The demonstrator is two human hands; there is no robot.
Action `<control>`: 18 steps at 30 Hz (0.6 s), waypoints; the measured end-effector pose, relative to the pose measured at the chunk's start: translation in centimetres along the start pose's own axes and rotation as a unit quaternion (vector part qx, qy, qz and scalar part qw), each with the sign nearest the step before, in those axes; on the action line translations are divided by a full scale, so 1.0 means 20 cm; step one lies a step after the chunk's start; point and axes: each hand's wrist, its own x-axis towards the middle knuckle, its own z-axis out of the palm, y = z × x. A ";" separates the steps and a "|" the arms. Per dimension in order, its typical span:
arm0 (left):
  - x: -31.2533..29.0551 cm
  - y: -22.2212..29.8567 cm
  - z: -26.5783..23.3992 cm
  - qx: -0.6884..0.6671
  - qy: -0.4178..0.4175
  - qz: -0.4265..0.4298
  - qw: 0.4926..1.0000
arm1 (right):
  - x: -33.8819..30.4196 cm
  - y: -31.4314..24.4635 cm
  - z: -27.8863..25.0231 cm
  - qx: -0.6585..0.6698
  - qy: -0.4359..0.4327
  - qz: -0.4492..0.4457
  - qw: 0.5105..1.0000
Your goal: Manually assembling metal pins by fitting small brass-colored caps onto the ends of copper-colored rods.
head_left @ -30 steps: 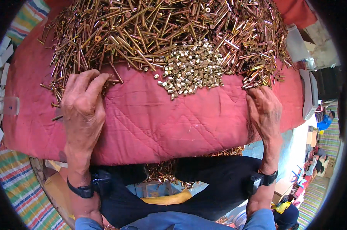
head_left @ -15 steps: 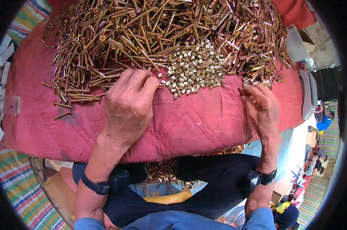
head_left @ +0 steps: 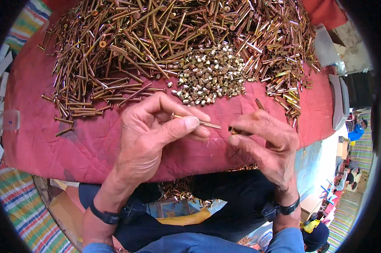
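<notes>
- A long flat-headed screw (head_left: 210,125) is lying between the thumb and fingers of the left hand (head_left: 146,133), over the near part of a red quilted cover (head_left: 190,156); its bare tip is pointing right.
- The right hand (head_left: 268,137) is pinching a small hollow metal sleeve (head_left: 233,130), whose open mouth is facing the tip, near but not touching.
- For a clean meeting, both pieces should probably be sharing one line, with the fingertips leaving tip and mouth clear.
- A light, steady pinch is likely serving better than a hard one, which could be tilting the sleeve.
- Beyond the hands, tapered metal cone nuts (head_left: 211,76) are sitting in a pile, with heaped screws (head_left: 127,38) spreading behind and leftward.
</notes>
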 end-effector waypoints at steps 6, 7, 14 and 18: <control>-0.02 0.00 -0.01 0.019 -0.006 -0.001 1.000 | -0.01 -0.02 0.03 0.003 -0.007 -0.024 1.000; -0.02 0.00 0.00 0.019 -0.006 -0.001 1.000 | -0.01 -0.02 0.04 0.015 -0.004 -0.021 1.000; -0.05 0.00 -0.03 0.002 -0.010 0.001 1.000 | -0.02 -0.03 0.04 0.010 0.004 -0.028 1.000; -0.06 -0.01 -0.01 0.000 -0.015 -0.006 1.000 | -0.03 -0.02 0.03 0.001 0.004 -0.032 0.999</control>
